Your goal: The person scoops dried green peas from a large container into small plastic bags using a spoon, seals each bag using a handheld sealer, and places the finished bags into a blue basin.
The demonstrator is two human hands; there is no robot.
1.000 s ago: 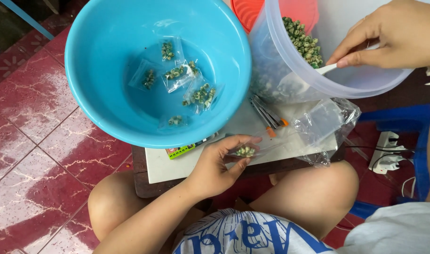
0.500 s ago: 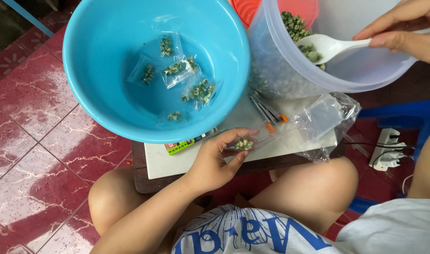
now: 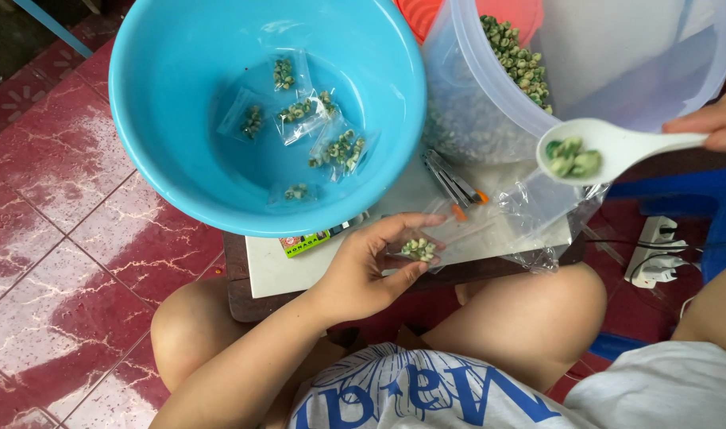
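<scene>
The left hand (image 3: 363, 274) has its grip pinched on a small clear bag (image 3: 420, 250), the right hand (image 3: 716, 127) has its grip clamped on a white spoon (image 3: 609, 151), whose peas (image 3: 571, 157) could roll off short of the bag's narrow mouth.

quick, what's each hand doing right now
Left hand: closed on a small clear bag of green peas.
Right hand: closed on the handle of a white spoon carrying a few peas.

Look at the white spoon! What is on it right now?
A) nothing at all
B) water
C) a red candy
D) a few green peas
D, since the white spoon held by the right hand carries a few green peas in its bowl, just outside the clear tub of peas.
</scene>
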